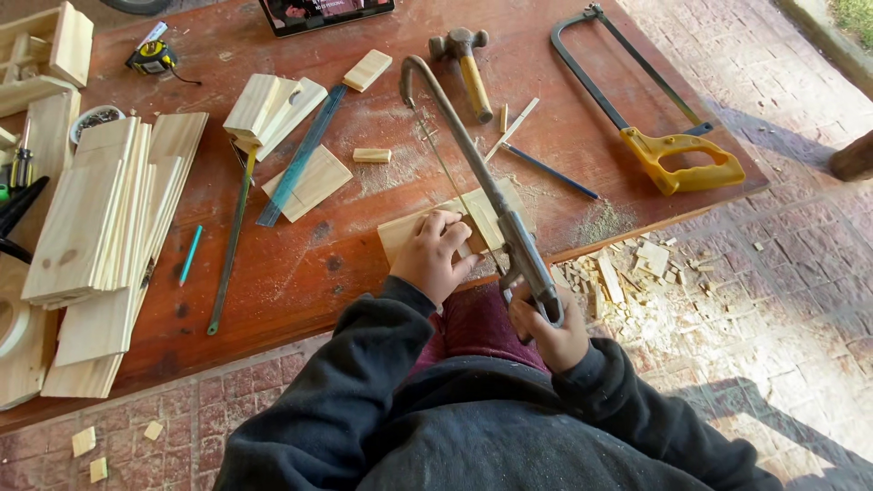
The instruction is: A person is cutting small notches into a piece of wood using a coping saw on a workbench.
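right hand on grey metal-framed saw — thin blade, pale board

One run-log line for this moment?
left hand: pressing wood piece | right hand: gripping grey-framed saw | blade across piece at table edge

Two hacksaws show: a grey one at the centre and a yellow-handled one at the upper right. There is one hammer at the top centre, one tape measure at the upper left, one teal pencil at the left, and one blue pencil right of centre. Two hands show, the left hand and the right hand.
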